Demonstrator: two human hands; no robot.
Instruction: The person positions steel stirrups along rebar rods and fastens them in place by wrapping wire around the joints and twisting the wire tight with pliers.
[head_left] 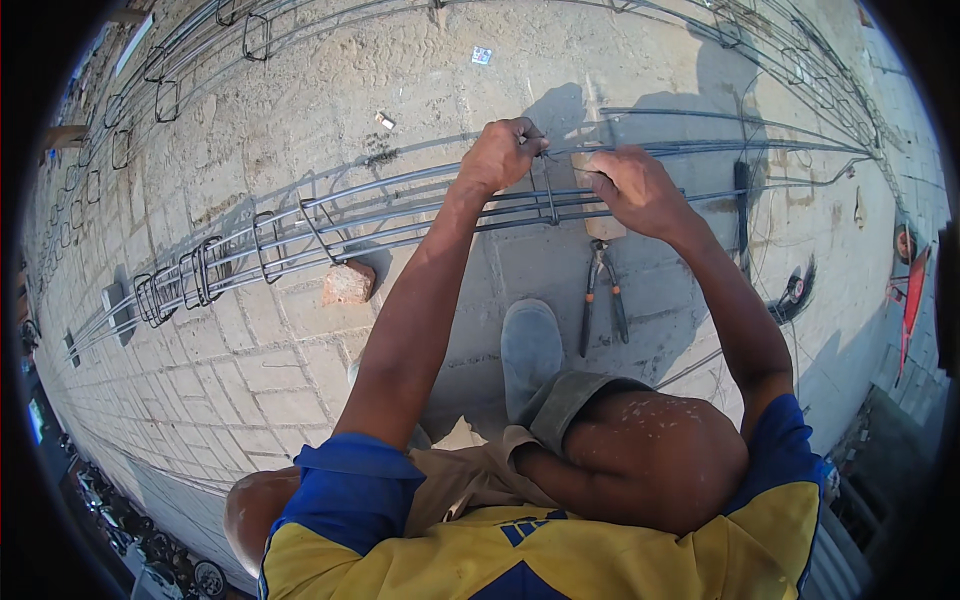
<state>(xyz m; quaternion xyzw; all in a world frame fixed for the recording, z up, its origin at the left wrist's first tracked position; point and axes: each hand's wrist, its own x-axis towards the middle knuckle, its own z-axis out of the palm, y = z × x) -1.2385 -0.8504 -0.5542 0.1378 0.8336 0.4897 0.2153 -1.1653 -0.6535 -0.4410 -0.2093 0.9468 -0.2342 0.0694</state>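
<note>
Long steel reinforcing bars (390, 236) run across the ground in a bundle in front of me, with bent square stirrups (265, 247) around them. My left hand (502, 157) is closed at the upper corner of one stirrup (551, 192), pinching thin dark tie wire (548, 156). Just right of that corner, my right hand (638, 192) is closed too, thumb against forefinger, with a thin wire end at its fingertips. Below it, a pair of pincers (603, 297) with dark, orange-banded handles lies on the paving, its jaws by a brick (606, 222) beneath the bars.
A broken brick chunk (349, 283) sits under the bars to the left, and a grey block (118, 308) supports their far-left end. More stirrups (204, 270) cluster there. A coil of thin wire (797, 290) lies at right. Another bar cage (260, 38) stretches across the back.
</note>
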